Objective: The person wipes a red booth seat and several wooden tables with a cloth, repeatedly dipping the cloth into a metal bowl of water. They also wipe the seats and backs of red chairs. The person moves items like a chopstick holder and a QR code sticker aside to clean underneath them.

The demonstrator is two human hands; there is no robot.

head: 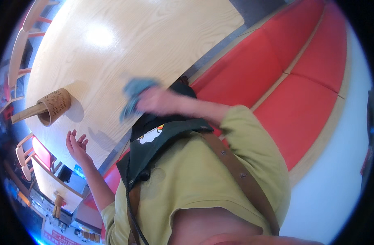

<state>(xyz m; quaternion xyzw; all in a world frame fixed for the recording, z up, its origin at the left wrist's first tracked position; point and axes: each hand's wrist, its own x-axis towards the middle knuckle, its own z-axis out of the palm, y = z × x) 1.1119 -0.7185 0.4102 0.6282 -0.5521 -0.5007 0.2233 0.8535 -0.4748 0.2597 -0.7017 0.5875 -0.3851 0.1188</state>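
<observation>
My right hand, blurred by motion, is closed around a blue-green cloth at the near edge of a light wood-grain table. Part of the cloth bunches out beyond the fingers. My left hand is raised over the table's left part, its fingers loosely curled and apart, holding nothing. Past it, a perforated cylindrical holder, seemingly bamboo, rests on the tabletop with a flat wooden piece projecting from its mouth. A dark apron with brown straps covers part of my green top.
A red padded bench with wooden trim runs along the table's right side. Wooden chairs stand beyond the far left edge. At lower left are another table, a red-seated chair and a second utensil holder.
</observation>
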